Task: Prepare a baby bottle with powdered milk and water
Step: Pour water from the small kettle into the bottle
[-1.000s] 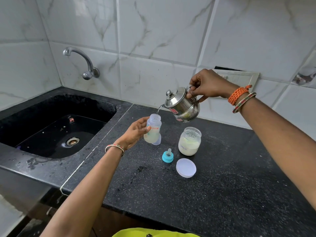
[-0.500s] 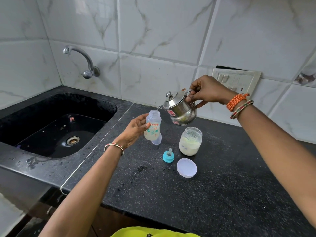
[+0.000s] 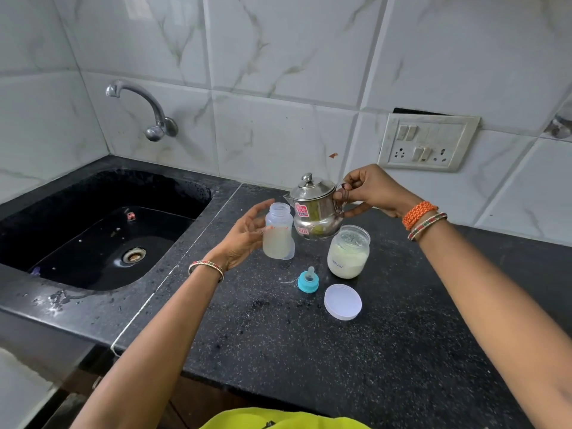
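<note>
The kettle (image 3: 315, 209), tilted and pouring a second ago, is now level and low behind the jar (image 3: 349, 252), the right hand (image 3: 371, 190) pinching its handle. Pouring seems finished; capping with the teat (image 3: 308, 280) comes next. The bottle (image 3: 277, 231) stands upright, mouth up, left of the kettle, the left hand (image 3: 244, 236) loosely cupping it.
</note>
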A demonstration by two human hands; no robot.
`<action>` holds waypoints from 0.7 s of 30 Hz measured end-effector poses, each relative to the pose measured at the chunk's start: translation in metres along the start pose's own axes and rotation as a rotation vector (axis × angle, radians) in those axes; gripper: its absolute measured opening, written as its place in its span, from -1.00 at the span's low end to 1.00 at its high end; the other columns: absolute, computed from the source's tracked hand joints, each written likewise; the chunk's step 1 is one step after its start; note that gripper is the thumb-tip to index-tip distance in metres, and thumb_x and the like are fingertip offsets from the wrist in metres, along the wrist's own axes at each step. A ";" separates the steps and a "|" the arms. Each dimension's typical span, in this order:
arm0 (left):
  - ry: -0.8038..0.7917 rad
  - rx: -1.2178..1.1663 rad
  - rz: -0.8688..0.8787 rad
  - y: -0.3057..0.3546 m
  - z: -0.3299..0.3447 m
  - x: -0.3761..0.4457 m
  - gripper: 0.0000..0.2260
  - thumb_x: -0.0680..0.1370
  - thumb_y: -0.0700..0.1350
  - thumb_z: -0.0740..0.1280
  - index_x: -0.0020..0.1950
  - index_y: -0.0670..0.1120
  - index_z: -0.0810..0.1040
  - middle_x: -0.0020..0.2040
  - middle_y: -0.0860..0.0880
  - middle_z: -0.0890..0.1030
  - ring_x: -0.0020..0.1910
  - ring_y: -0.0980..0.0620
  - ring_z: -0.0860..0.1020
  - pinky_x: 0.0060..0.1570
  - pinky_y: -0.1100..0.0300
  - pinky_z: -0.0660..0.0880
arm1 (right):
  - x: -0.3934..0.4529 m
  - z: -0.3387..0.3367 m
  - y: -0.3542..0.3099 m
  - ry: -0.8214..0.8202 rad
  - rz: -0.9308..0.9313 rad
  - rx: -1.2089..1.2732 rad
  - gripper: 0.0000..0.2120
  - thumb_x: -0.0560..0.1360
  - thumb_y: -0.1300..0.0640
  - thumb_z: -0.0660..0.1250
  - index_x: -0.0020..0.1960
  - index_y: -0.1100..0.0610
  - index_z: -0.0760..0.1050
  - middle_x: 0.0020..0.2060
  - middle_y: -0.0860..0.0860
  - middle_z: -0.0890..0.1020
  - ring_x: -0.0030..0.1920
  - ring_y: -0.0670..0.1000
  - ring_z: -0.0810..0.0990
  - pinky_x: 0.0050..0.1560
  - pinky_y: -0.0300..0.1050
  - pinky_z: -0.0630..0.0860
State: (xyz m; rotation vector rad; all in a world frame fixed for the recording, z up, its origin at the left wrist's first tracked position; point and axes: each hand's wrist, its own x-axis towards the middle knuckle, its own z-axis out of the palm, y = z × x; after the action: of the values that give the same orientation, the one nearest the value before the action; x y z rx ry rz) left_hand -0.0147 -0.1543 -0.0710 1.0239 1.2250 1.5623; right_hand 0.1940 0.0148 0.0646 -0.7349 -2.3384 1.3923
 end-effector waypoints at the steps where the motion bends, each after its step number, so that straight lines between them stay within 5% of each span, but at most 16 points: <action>1: -0.002 0.000 -0.002 -0.003 -0.001 0.001 -0.39 0.43 -0.25 0.37 0.43 0.03 0.25 0.13 0.04 0.66 0.15 0.00 0.60 0.10 0.03 0.57 | 0.001 0.001 0.005 0.002 0.007 0.015 -0.77 0.41 0.33 0.44 -0.30 0.20 0.41 -0.31 0.12 0.61 -0.22 0.01 0.68 -0.26 0.04 0.67; 4: 0.004 -0.028 -0.017 -0.017 -0.004 -0.001 -0.35 0.43 -0.30 0.32 0.45 0.07 0.21 0.13 0.01 0.66 0.14 -0.01 0.60 0.05 0.04 0.58 | 0.003 0.005 0.021 0.018 0.025 0.039 -0.78 0.41 0.34 0.44 -0.29 0.21 0.42 -0.30 0.12 0.61 -0.26 -0.02 0.69 -0.30 -0.02 0.67; 9: 0.065 -0.079 -0.077 -0.049 -0.002 -0.007 -0.13 0.19 -0.02 0.63 0.40 0.11 0.26 0.26 -0.10 0.57 0.18 -0.05 0.58 0.04 0.05 0.58 | 0.010 0.012 0.045 0.042 0.067 0.110 -0.79 0.40 0.36 0.43 -0.27 0.22 0.42 -0.28 0.13 0.60 -0.28 -0.05 0.69 -0.31 -0.04 0.67; 14: 0.111 -0.120 -0.093 -0.076 -0.002 -0.005 -0.10 0.13 0.01 0.65 0.38 0.09 0.29 0.32 -0.09 0.52 0.25 -0.04 0.54 0.17 0.04 0.53 | 0.018 0.013 0.059 0.039 0.086 0.130 -0.84 0.41 0.35 0.44 -0.21 0.25 0.45 -0.45 -0.08 0.63 -0.26 -0.07 0.69 -0.26 -0.02 0.67; 18: 0.105 -0.114 -0.113 -0.080 -0.004 -0.005 -0.19 0.15 -0.02 0.65 0.32 -0.02 0.37 0.24 0.03 0.59 0.24 0.04 0.54 0.14 0.15 0.53 | 0.028 0.012 0.066 0.063 0.069 0.167 -0.87 0.42 0.37 0.42 -0.10 0.31 0.48 -0.44 -0.12 0.65 -0.27 -0.07 0.69 -0.25 -0.03 0.67; 21: 0.054 -0.069 -0.137 -0.079 -0.012 -0.006 -0.39 0.30 -0.27 0.49 0.31 -0.05 0.39 0.29 0.01 0.55 0.28 0.07 0.51 0.18 0.19 0.50 | 0.038 0.011 0.071 0.112 0.050 0.232 -0.82 0.42 0.38 0.42 -0.23 0.26 0.42 -0.38 -0.04 0.66 -0.27 -0.03 0.70 -0.26 -0.02 0.67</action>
State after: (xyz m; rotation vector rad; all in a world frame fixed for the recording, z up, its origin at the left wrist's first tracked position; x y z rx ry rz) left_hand -0.0131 -0.1532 -0.1511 0.8411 1.2429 1.5229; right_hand 0.1761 0.0569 -0.0024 -0.7848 -2.0440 1.5677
